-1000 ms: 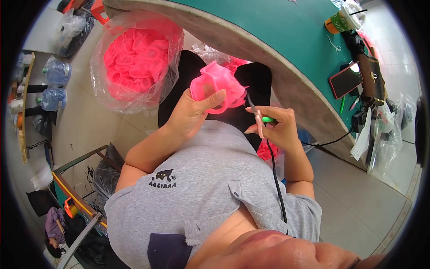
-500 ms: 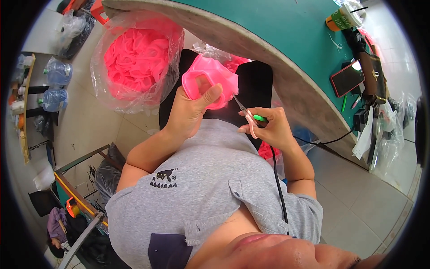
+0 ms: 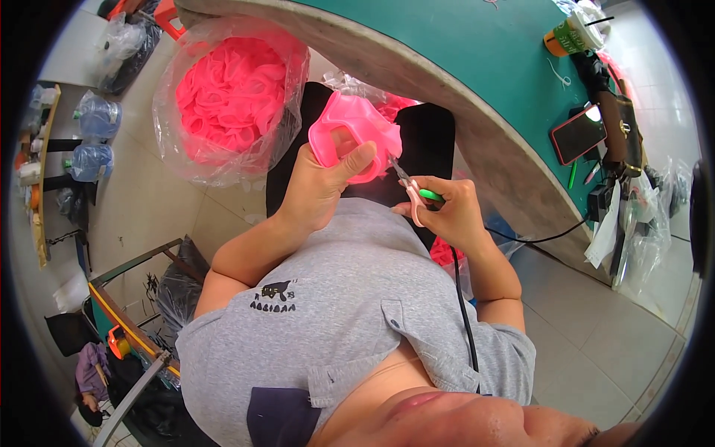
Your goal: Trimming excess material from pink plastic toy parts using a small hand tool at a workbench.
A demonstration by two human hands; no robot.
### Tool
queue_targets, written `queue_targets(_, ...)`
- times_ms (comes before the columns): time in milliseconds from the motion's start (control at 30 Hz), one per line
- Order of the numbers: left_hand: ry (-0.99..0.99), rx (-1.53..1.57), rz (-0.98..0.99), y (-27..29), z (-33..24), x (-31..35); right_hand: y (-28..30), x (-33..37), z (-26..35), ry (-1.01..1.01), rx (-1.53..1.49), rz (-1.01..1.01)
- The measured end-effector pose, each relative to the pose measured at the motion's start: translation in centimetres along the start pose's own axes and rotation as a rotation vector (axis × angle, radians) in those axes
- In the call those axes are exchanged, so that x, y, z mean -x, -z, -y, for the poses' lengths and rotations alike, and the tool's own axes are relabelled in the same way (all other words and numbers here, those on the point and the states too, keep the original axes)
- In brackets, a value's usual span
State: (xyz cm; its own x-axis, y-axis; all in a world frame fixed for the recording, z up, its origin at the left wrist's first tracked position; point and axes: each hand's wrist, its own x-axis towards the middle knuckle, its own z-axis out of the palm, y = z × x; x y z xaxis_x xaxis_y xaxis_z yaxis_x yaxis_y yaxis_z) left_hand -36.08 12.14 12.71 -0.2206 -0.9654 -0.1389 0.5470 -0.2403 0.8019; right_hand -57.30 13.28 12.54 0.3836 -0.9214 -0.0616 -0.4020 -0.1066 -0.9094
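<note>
Above my lap, my left hand (image 3: 322,182) grips a soft, bright pink hollow piece (image 3: 381,135) with a rimmed oval opening. Its thumb lies across the near rim and some fingers show through the opening. My right hand (image 3: 456,212) is closed on small scissors (image 3: 414,200) with pale pink and green on the handles. The scissors' tips point up and left and meet the right edge of the pink piece. Whether the blades are apart is too small to tell.
A clear plastic bag (image 3: 165,134) full of similar pink pieces (image 3: 231,104) stands at the upper left. The green tabletop (image 3: 447,45) curves past my knees, bearing a phone (image 3: 579,135), a drink cup (image 3: 570,36) and a brown bag (image 3: 622,134). A black cable (image 3: 465,320) runs down by my right arm.
The pink piece and my left hand have shifted slightly right. The scissors' tips now overlap the piece's right edge more closely.
</note>
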Motion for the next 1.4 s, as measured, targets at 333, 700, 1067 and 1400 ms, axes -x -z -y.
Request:
queue_targets(333, 0.023, 0.087, -0.024, 0.0, 0.0, -0.1, -0.7, -0.1, 0.0, 0.064, 0.080, -0.087)
queue_targets(700, 0.037, 0.048, 0.010, -0.5, -0.7, -0.1, -0.6, -0.3, -0.1, 0.102, 0.091, -0.086)
queue_targets(1067, 0.047, 0.051, 0.001, -0.2, -0.6, -0.1, 1.0, -0.4, -0.3, 0.039, 0.079, -0.023)
queue_targets(1400, 0.108, 0.092, -0.017, -0.7, -0.4, -0.1, -0.5, -4.4, -1.1, 0.222, -0.489, -0.134)
